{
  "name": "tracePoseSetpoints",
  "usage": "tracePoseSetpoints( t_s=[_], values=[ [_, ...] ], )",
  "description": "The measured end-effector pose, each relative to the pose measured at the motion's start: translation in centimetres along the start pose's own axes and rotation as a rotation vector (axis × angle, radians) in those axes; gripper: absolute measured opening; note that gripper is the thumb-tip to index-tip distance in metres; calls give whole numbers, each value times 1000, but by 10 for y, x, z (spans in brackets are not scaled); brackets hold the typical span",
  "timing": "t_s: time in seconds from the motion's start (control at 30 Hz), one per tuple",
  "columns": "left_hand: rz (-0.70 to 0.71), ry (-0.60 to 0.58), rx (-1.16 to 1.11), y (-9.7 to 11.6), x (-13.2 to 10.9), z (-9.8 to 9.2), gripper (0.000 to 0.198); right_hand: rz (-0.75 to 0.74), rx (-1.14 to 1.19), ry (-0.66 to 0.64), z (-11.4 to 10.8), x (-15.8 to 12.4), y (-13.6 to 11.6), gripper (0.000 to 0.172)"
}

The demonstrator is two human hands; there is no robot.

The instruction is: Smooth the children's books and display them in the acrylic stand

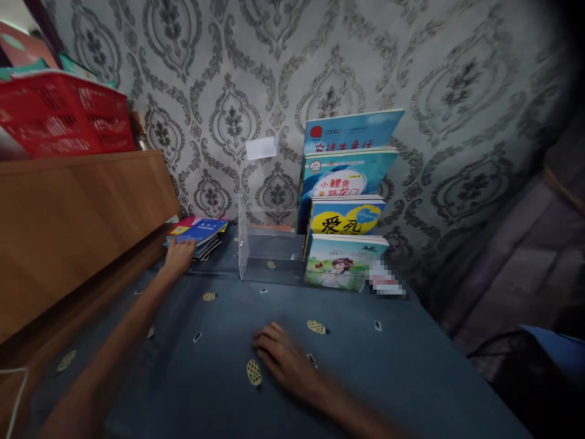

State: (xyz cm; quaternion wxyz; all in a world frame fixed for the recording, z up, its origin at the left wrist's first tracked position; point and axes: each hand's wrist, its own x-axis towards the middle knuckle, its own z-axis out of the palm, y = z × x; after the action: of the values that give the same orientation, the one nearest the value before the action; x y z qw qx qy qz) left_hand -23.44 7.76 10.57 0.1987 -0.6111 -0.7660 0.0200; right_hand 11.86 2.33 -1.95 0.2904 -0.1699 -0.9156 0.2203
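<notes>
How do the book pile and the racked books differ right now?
The pile lies flat, while the racked books stand upright in a clear rack.
The pile's top cover faces up; the racked books' covers face forward, in steps.
The left hand is at the pile's edge; neither hand touches the racked books.
Both include blue covers.

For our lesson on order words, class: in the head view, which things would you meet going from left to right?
Red basket, book stack touched by the left hand, white card, row of standing books.
</notes>
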Motion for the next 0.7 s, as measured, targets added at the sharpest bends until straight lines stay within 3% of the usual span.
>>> tracePoseSetpoints(
  t_s=[0.13,0.27,0.43,0.57,0.7],
  values=[
    [37,-29,15,2,-61,-4,34,11,19,-3,3,3,3,20],
    [133,-64,3,19,-136,-4,29,22,49,-33,2,6,2,20],
    [308,-63,-235,47,-220,-9,27,8,86,-51,1,6,2,21],
    [305,-93,-462,36,-231,-7,32,21,96,-57,3,6,2,21],
    [-15,-85,-519,16,-213,19,47,50,121,-62,0,2,2,22]
  ],
)
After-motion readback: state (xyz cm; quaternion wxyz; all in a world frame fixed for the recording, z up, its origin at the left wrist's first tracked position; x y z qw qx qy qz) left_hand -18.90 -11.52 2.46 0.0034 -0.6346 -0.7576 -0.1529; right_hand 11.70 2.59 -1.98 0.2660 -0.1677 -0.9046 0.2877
